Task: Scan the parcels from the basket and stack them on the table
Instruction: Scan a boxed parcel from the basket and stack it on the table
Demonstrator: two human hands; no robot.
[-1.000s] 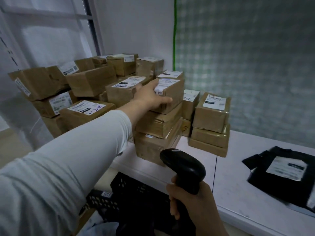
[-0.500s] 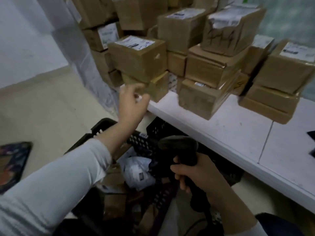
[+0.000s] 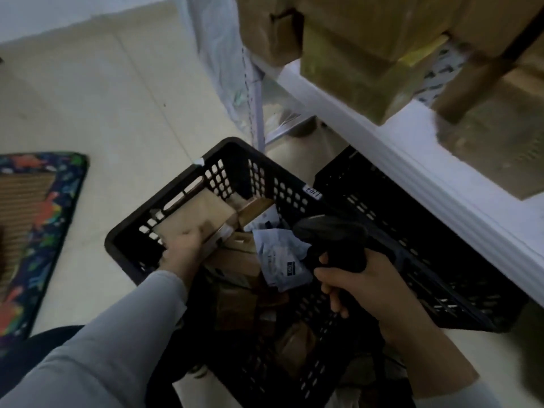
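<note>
A black perforated basket (image 3: 235,163) stands on the floor and holds several parcels. My left hand (image 3: 181,251) reaches into it and grips the near edge of a brown cardboard parcel (image 3: 194,214) at the basket's left side. My right hand (image 3: 356,285) holds a black handheld scanner (image 3: 332,241) over the basket's right half. A pale plastic mailer (image 3: 279,254) lies among the boxes below the scanner. Stacked cardboard parcels (image 3: 353,63) sit on the white table (image 3: 426,172) at the upper right.
A second black crate (image 3: 412,219) sits under the table edge, right of the basket. A colourful mat (image 3: 38,219) lies on the pale tiled floor (image 3: 117,98) at the left. Clear plastic sheeting (image 3: 223,54) hangs by the table leg.
My view dropped from the table stacks to the basket. My left hand left the stacked parcel, came down and took hold of a box in the basket. The scanner hand stayed over the basket.
</note>
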